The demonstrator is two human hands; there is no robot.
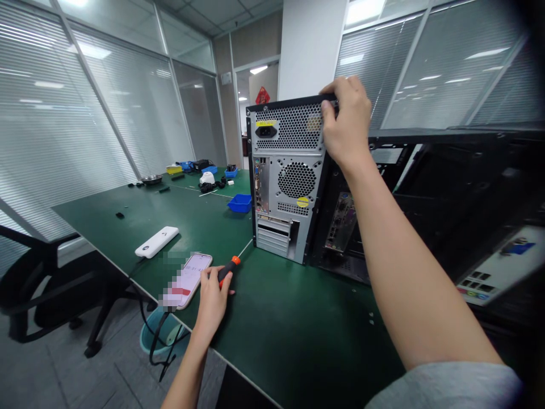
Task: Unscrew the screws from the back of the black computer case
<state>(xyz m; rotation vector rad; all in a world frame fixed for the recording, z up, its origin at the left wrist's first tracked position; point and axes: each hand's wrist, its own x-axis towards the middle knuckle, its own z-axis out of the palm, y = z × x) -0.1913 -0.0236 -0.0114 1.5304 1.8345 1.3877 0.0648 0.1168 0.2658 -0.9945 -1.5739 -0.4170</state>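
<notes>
A computer case (279,241) stands upright on the green table (264,307), its perforated metal back panel facing me. At its top right corner my right hand (349,116) grips the upper edge, thumb on the back panel and fingers over the top. Low on the table, my left hand (215,289) is closed around a screwdriver (229,271) with a black and orange handle. The thin shaft points away toward the bottom left corner of the case; whether the tip touches it I cannot tell. A lit phone (193,278) lies just left of my left hand.
A white power bank (156,242) lies near the left edge. Blue trays (239,203) and small parts sit farther back. More opened black cases (426,193) crowd the right side. A teal bin (149,341) and a black chair (63,295) stand beside the table.
</notes>
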